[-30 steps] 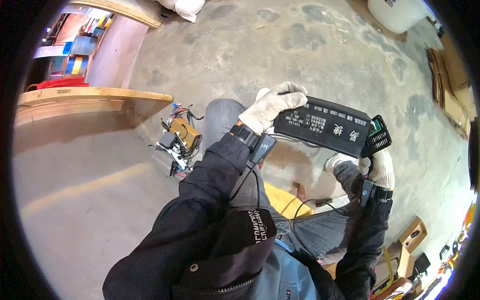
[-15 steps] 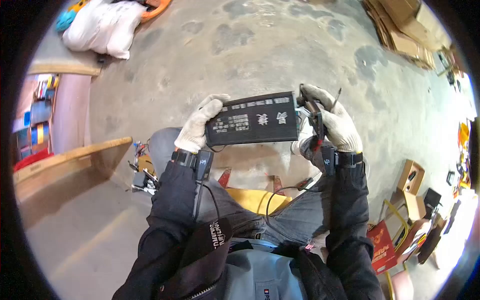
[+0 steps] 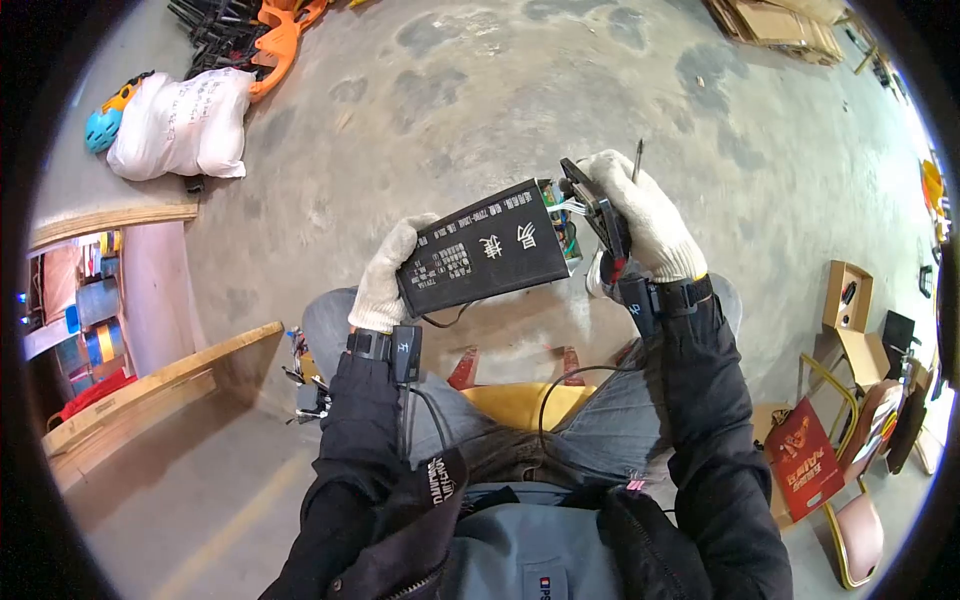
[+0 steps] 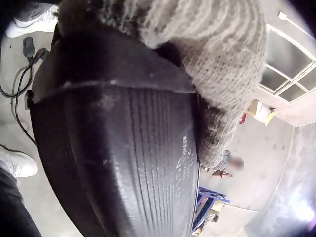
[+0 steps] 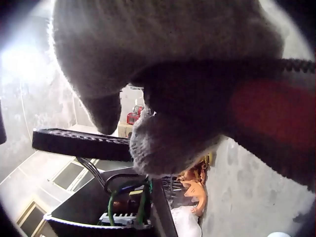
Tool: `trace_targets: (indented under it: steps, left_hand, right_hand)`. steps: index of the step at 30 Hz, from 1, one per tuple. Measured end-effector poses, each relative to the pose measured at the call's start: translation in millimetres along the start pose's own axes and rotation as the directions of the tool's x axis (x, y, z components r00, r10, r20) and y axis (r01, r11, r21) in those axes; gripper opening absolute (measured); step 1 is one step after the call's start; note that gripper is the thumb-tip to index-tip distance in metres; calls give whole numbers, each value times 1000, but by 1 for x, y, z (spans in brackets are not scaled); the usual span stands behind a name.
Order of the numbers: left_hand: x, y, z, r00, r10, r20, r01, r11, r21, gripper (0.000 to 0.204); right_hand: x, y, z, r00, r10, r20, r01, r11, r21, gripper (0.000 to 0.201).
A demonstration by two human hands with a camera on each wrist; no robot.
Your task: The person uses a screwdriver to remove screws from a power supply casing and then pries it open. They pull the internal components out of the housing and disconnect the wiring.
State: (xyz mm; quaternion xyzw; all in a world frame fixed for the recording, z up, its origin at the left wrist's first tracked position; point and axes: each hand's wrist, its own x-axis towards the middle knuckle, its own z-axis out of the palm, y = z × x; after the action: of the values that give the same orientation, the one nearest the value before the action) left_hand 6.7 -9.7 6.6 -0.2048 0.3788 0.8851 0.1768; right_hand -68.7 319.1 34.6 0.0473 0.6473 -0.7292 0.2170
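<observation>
A long black charger [image 3: 480, 255] with white lettering is held up between both hands over the lap, its right end tilted upward. My gloved left hand [image 3: 385, 275] grips its closed left end; in the left wrist view the glove [image 4: 217, 59] wraps over that end. At the other end, the casing is open and shows a circuit board and green wires [image 5: 140, 207]. My gloved right hand [image 3: 645, 220] pinches the slotted black end cover [image 3: 600, 212], which stands apart from the casing, joined by white wires [image 3: 570, 208]. A screwdriver [image 3: 639, 158] is also held in this hand, its shaft pointing up.
A yellow seat [image 3: 530, 402] shows between the legs. To the left are a wood-edged panel [image 3: 180, 375] and loose parts [image 3: 308, 385]. A white sack [image 3: 185, 125] lies at back left. A red bag [image 3: 805, 460] and open carton [image 3: 850, 295] stand right. A black cord [image 4: 19, 94] lies on the floor.
The end cover has moved away from the charger's right end, baring wires and the board. The charger has tilted up to the right. The head view has shifted, bringing the white sack into view.
</observation>
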Motion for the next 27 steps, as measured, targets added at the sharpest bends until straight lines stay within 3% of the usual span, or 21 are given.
trace_targets:
  steps: [3,7,9,10,16,19,22,24,26,27]
  left_hand:
    - [2,-2,-4,1000,0,-2,0,1000,-5,45]
    - [1,-1,-2,1000,3,0,-3,1000,-3,48]
    - [2,-3,-1,1000,-21,1,21,999,-35,48]
    - [1,-4,0,999,-36,-3,35,997,-74,49]
    - [4,-7,-11,995,-59,-84,56,998,-39,53]
    - [5,-5,-9,997,-76,-17,75,996,-40,50]
    - [3,-5,-7,995,-72,-71,71,997,-21,48]
    - [3,-8,-7,991,-93,-94,81,989,-127,48]
    - [4,-7,-7,993,-76,-85,66,991,-119,48]
    - [3,-7,-6,995,-63,-75,54,992,-115,48]
  right_hand:
    - [-1,-5,0,999,1,-43,-4,998,-57,34]
    - [-2,-8,-2,1000,21,-9,-21,999,25,27]
    - [0,-3,-4,994,-99,36,97,993,63,24]
    - [-2,-3,-4,995,-95,23,93,993,70,24]
    - [-11,-21,-1,999,-40,32,32,976,217,31]
    - [-10,-19,-5,997,-58,42,49,978,203,32]
    - [-14,-24,-11,996,-59,72,45,982,182,33]
    - [-15,-23,-13,994,-63,85,49,986,162,36]
    - [-14,-21,-17,974,-147,170,125,983,132,44]
    - [-18,-27,-21,973,-81,217,66,995,74,52]
